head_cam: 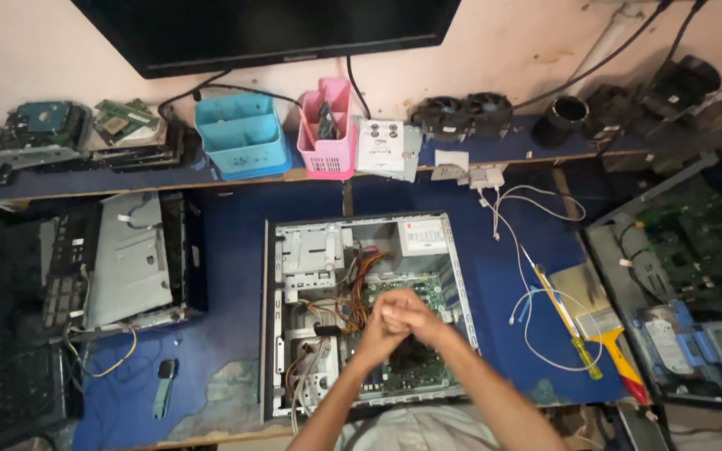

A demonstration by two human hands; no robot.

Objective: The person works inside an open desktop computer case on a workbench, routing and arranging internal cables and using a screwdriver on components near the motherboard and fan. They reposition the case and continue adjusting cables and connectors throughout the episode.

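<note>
**benchrat:** Blue mat bench (227, 250), pretty cluttered. An open desktop case (271, 334) lies flat at centre frame, side panel off, green motherboard (415, 292) showing with a bundle of orange and yellow wires (353, 296) to its left. Both hands sit right over the board, pressed together: left hand (384, 326) and right hand (415, 316) are clasped around each other, fingers curled tight. Can't tell if anything is pinched between them, nothing pokes out.

**solderjoe:** What's around it?

**benchrat:** Yellow-handled screwdriver (566, 321) and a loose white cable (528, 276) lie right of the case, well apart from the hands. A second opened chassis (131, 259) sits at left, another at far right. Blue bin (242, 134) and pink basket (327, 129) stand on the shelf at upper centre, below a dark monitor (269, 29).

**solderjoe:** My take: with hands that low over a bare board, keep wrists clear of the wire bundle and push straight down, not at an angle.
</note>
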